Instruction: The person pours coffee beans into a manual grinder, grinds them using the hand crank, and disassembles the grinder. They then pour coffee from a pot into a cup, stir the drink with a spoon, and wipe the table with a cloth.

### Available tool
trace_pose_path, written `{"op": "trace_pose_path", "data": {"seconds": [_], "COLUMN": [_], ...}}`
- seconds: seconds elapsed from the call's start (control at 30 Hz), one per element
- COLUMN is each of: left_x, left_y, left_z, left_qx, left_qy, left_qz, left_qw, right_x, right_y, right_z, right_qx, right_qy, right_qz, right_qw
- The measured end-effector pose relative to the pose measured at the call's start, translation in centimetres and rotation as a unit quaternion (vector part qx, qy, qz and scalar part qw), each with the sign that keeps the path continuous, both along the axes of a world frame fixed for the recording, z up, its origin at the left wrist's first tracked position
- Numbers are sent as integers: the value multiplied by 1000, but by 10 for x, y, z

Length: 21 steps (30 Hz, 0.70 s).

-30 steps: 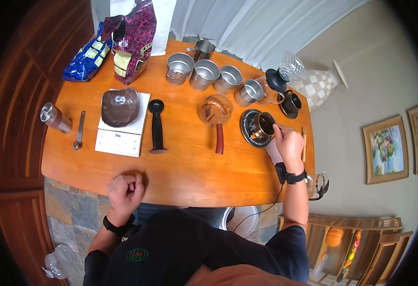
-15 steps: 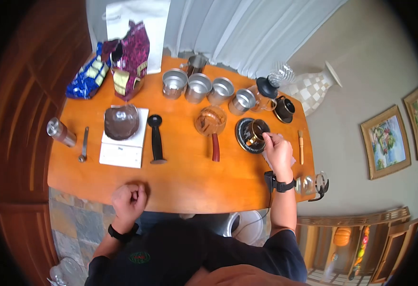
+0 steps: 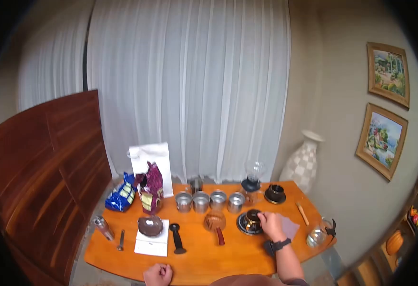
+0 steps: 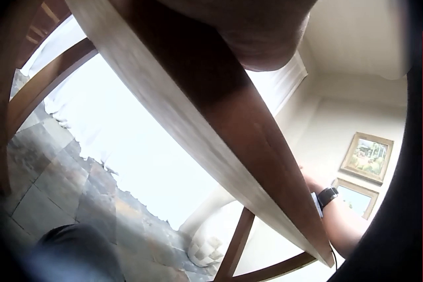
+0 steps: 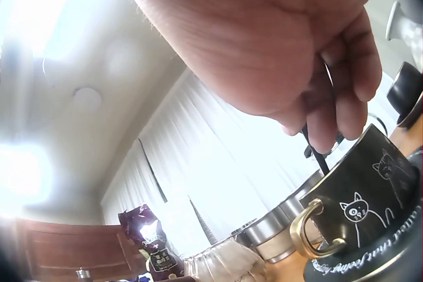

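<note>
Wood surface [image 3: 194,263], white curtain [image 3: 190,95] behind. R grip [image 3: 272,226] pinches thin black utensil handle [image 5: 318,158] dipping into cat-print cup [image 5: 363,193] just below; L grip [image 3: 158,275], well left, curled, appears empty. Prob. stirring; next move likely needs straight lift w/o tipping cup.

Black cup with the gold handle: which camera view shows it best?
The right wrist view: the black cup is large there, with its white cat drawings and gold handle clear. The head view shows it small, on a saucer; the left wrist view misses it.
</note>
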<state>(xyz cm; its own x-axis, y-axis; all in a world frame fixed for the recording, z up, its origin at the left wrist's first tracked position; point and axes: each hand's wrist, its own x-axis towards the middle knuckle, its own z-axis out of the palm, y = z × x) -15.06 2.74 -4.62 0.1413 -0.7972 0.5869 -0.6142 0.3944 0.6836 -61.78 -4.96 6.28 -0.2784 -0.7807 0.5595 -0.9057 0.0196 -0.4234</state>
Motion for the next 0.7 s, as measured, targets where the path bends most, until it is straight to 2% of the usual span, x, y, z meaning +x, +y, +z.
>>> {"op": "trace_pose_path", "data": {"seconds": [0.07,0.13,0.17,0.2,0.23,0.33,0.47,0.63,0.7], "left_x": [14,23,15,2,-4,-3,-3,-2,-1], "left_y": [-14,-29,-16,16,32,25,20,18,16], "left_z": [-37,-51,-21,29,56,41,34,29,27], "left_qx": [74,156,144,84,22,-34,-30,-15,-28], "left_qy": [27,50,49,6,-35,-55,-58,-54,-64], "left_qz": [-43,-92,-95,-61,-26,-25,-32,-34,-31], "left_qw": [996,982,984,995,999,998,997,998,997], "right_x": [2,6,8,10,9,6,11,19,12], "right_y": [4,9,12,16,16,11,9,3,-5], "right_z": [4,8,13,22,23,18,19,15,7], "right_qx": [20,6,7,3,-8,30,30,44,13], "right_qy": [-17,-4,12,-16,-17,78,84,28,56], "right_qz": [-22,-34,-44,-42,-45,-61,-58,-40,-27], "right_qw": [999,999,999,999,999,995,994,998,998]}}
